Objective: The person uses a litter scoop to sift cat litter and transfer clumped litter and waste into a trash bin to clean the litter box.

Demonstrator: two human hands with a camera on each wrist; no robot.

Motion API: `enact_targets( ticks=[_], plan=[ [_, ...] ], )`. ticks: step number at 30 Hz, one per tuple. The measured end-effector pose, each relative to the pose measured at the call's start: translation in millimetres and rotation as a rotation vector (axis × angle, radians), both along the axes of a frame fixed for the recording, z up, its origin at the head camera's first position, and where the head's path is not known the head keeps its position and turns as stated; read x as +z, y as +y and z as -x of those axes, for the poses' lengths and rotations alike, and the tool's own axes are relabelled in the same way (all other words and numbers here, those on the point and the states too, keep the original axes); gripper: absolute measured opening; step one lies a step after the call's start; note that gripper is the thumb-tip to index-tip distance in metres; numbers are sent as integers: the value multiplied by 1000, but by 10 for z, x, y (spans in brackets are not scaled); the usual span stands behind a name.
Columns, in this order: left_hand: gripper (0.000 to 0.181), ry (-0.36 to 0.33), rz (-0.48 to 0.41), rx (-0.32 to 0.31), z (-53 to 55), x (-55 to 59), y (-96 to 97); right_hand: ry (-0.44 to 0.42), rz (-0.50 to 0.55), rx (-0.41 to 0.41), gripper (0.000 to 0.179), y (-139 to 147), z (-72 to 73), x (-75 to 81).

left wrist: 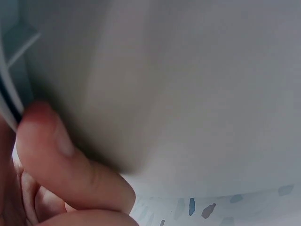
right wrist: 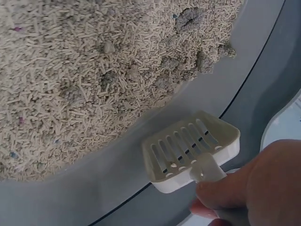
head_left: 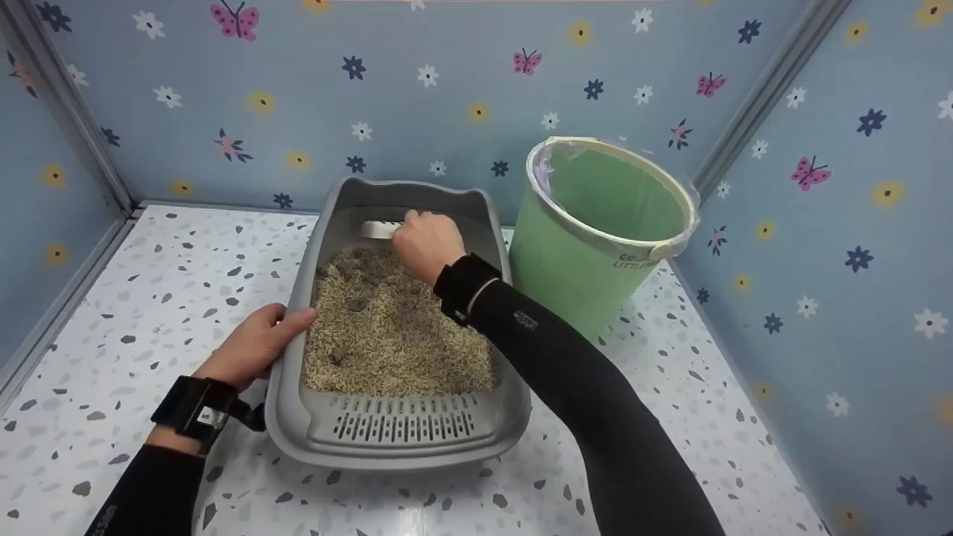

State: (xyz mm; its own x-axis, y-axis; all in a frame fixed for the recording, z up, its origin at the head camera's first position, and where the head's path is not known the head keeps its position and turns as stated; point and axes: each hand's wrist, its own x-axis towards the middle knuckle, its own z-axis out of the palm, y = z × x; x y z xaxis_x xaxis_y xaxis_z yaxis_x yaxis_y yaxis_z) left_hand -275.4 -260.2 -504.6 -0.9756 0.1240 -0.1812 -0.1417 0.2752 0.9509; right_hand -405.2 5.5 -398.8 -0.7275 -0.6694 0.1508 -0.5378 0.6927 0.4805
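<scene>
A grey litter box [head_left: 406,452] stands on the floor, with pellet litter [head_left: 394,342] spread over its bottom. My left hand [head_left: 257,342] grips the box's left rim, thumb on top; the left wrist view shows curled fingers [left wrist: 75,174] under the rim against the outer wall. At the far end of the box, my right hand [head_left: 430,242] holds a white slotted litter scoop [right wrist: 188,150] by its handle. The scoop is above the bare back part of the box, with only a tiny pellet in it. Dark clumps [right wrist: 189,20] lie among the litter.
Behind and right of the box stands a green bin [head_left: 573,260] with a clear plastic liner over its rim. Flower-patterned panels [head_left: 417,104] rise at the back and both sides. The speckled floor [head_left: 171,298] spreads around the box.
</scene>
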Motion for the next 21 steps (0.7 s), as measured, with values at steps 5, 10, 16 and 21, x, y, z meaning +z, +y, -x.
enact_targets(
  ticks=[5,10,16,21],
  plan=[
    [62,-6,-11,0,-20,14,7,-46,-68,-17,40,-183,53,-138],
    [64,-3,-9,-11,-20,20,42,-42,-122,-30,41,-304,25,-272],
    [66,8,-3,-12,-9,4,29,-30,-116,66,44,-364,-78,-320],
    [65,10,-22,-6,-9,-13,-10,-15,-50,181,39,-267,-196,-293]
  ],
)
